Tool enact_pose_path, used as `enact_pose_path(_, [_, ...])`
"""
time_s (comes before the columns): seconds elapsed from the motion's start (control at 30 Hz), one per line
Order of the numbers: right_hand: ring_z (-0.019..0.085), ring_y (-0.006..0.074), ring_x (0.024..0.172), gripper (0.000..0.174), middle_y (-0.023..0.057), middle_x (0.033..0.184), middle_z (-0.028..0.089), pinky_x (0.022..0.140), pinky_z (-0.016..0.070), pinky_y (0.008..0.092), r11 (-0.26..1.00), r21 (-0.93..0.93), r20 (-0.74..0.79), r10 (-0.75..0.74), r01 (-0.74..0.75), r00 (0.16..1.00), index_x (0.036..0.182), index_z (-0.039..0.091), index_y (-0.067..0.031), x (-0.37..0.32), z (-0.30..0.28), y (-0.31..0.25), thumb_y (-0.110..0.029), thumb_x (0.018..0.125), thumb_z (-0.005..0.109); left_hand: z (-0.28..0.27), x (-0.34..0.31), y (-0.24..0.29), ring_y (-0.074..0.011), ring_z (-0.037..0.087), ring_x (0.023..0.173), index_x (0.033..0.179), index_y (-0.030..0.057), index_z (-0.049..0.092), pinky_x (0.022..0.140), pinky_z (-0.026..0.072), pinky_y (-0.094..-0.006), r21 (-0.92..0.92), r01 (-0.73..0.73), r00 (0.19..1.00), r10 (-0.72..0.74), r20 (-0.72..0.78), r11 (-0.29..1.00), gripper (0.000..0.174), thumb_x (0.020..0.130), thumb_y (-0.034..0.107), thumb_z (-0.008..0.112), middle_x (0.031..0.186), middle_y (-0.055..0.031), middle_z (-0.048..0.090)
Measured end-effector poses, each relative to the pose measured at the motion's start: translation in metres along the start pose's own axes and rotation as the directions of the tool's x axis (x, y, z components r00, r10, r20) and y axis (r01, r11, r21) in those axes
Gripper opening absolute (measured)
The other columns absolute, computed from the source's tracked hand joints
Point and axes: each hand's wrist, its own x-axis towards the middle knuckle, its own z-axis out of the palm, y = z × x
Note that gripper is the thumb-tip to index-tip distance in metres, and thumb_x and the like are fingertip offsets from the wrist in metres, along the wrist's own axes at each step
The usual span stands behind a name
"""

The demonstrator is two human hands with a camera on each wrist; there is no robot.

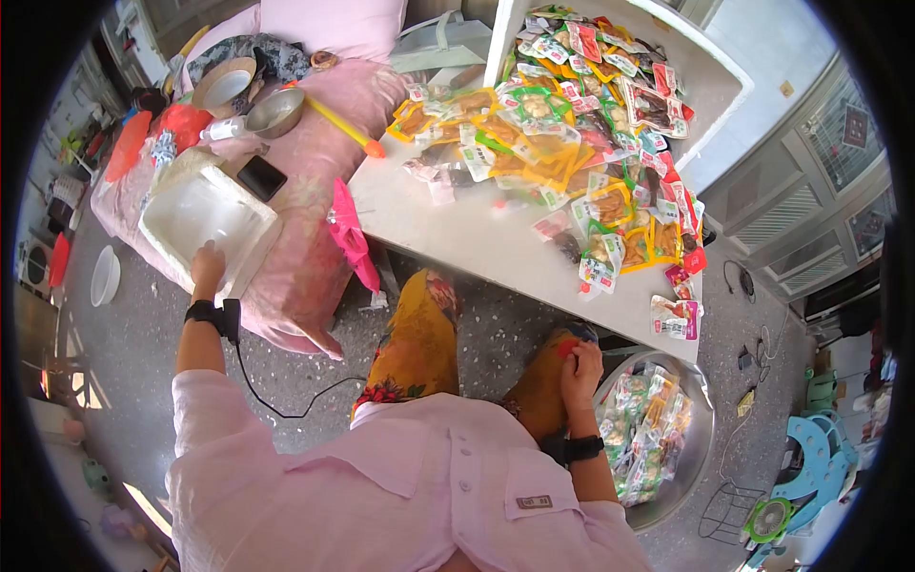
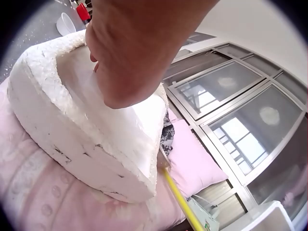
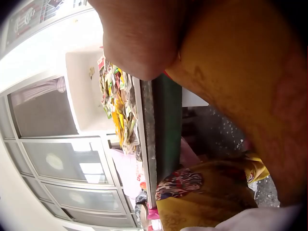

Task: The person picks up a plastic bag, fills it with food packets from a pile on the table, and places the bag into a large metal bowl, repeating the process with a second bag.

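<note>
My left hand (image 1: 208,265) reaches over the near edge of a white foam box (image 1: 259,250), its fingers dipping toward a pale, shiny inside. In the left wrist view the same foam box (image 2: 72,139) shows rough, worn walls, and the left hand (image 2: 130,62) hangs over its opening with the fingertips hidden. My right hand (image 1: 579,374) rests on the right knee, holding nothing that shows. Beside it on the floor stands a metal basin (image 1: 707,429) filled with small food packets (image 1: 648,429).
A white table (image 1: 429,224) carries a heap of coloured food packets (image 1: 553,143) spilling from a tipped foam box (image 1: 710,95). A black phone (image 1: 261,178), metal bowl (image 1: 276,112) and yellow stick (image 1: 334,119) lie on the pink-covered seat (image 1: 305,238). A pink bag (image 1: 351,234) hangs at the table edge.
</note>
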Motion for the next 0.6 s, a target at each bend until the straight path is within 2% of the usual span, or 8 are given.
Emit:
enact_pose_path(0.03, [0.049,0.0335,0.091,0.014,0.013,0.089,0.055,0.081,0.0366,0.0417,1.0,-0.008,0.006,-0.001,0.001,1.0,0.079,0.052,-0.0043,0.0,0.0,0.0,-0.003,0.065,0.054,-0.001,-0.003,0.002,-0.0348,0.052,0.089,0.103,0.0075,0.049,0.076,0.0418,-0.0429,0.023,-0.012,1.0,0.011,0.018,1.0,0.033,0.078,0.028,0.041,0.096,-0.0171,0.055])
enact_pose_path(0.13, [0.049,0.0334,0.091,0.013,0.0127,0.089,0.055,0.081,0.0366,0.0419,1.0,0.001,0.013,-0.015,0.015,1.0,0.079,0.052,-0.0042,0.001,0.001,0.001,-0.003,0.065,0.054,-0.012,-0.016,0.012,-0.0343,0.053,0.087,0.094,0.0068,0.053,0.073,0.0427,-0.0431,-0.029,-0.005,0.997,0.002,-0.083,1.0,0.028,0.078,0.026,0.04,0.092,-0.0176,0.055])
enact_pose_path(0.23, [0.049,0.0332,0.092,0.013,0.0124,0.089,0.055,0.082,0.0365,0.042,1.0,-0.015,0.015,-0.011,0.011,1.0,0.079,0.052,-0.0043,0.002,0.002,-0.001,-0.004,0.066,0.054,-0.016,-0.02,0.013,-0.0344,0.052,0.088,0.097,0.0058,0.053,0.075,0.0417,-0.0424,-0.005,0.008,0.982,-0.008,-0.191,1.0,0.029,0.077,0.024,0.043,0.091,-0.02,0.054])
enact_pose_path(0.33, [0.048,0.0329,0.093,0.013,0.012,0.09,0.055,0.081,0.0365,0.0418,1.0,0.002,0.02,-0.003,0.003,1.0,0.079,0.052,-0.0045,0.002,0.002,-0.001,-0.004,0.066,0.054,-0.009,-0.005,0.0,-0.0337,0.052,0.089,0.098,0.0053,0.053,0.075,0.042,-0.0413,0.021,0.037,0.999,-0.036,-0.021,0.999,0.03,0.077,0.026,0.044,0.094,-0.019,0.053])
enact_pose_path(0.43, [0.048,0.0327,0.092,0.014,0.0117,0.089,0.055,0.081,0.0366,0.0415,0.999,-0.05,0.02,0.003,-0.002,1.0,0.079,0.052,-0.0047,0.002,0.0,-0.005,-0.003,0.065,0.054,-0.007,-0.004,0.002,-0.0326,0.05,0.092,0.097,0.0061,0.054,0.077,0.0408,-0.0413,0.024,0.072,0.997,-0.072,-0.023,0.997,0.03,0.077,0.027,0.045,0.097,-0.0173,0.053])
enact_pose_path(0.47, [0.048,0.0327,0.093,0.014,0.0117,0.09,0.055,0.081,0.0366,0.0414,0.999,-0.039,0.023,-0.003,0.004,1.0,0.079,0.052,-0.0047,0.002,0.0,-0.004,-0.003,0.065,0.054,-0.006,-0.006,0.004,-0.0325,0.05,0.092,0.095,0.0062,0.054,0.077,0.0403,-0.0416,-0.007,0.006,0.988,-0.007,-0.155,1.0,0.029,0.077,0.027,0.045,0.096,-0.0168,0.053])
enact_pose_path(0.53, [0.048,0.0326,0.093,0.014,0.0116,0.09,0.055,0.081,0.0364,0.0412,1.0,-0.015,0.026,-0.019,0.019,0.999,0.079,0.052,-0.0048,0.003,0.002,-0.002,-0.003,0.065,0.054,-0.002,-0.012,0.007,-0.0323,0.049,0.093,0.092,0.0064,0.054,0.078,0.0394,-0.0421,-0.049,-0.135,0.904,0.102,-0.415,0.99,0.027,0.077,0.027,0.045,0.096,-0.0159,0.053])
enact_pose_path(0.6, [0.048,0.0326,0.093,0.014,0.0117,0.09,0.055,0.081,0.0365,0.0412,0.999,-0.039,0.02,-0.014,0.015,1.0,0.079,0.052,-0.0048,0.002,0.003,-0.003,-0.003,0.065,0.054,0.001,-0.008,0.006,-0.0321,0.049,0.093,0.089,0.0069,0.054,0.078,0.039,-0.0422,-0.05,-0.124,0.963,0.108,-0.246,0.991,0.025,0.077,0.027,0.044,0.094,-0.0152,0.053])
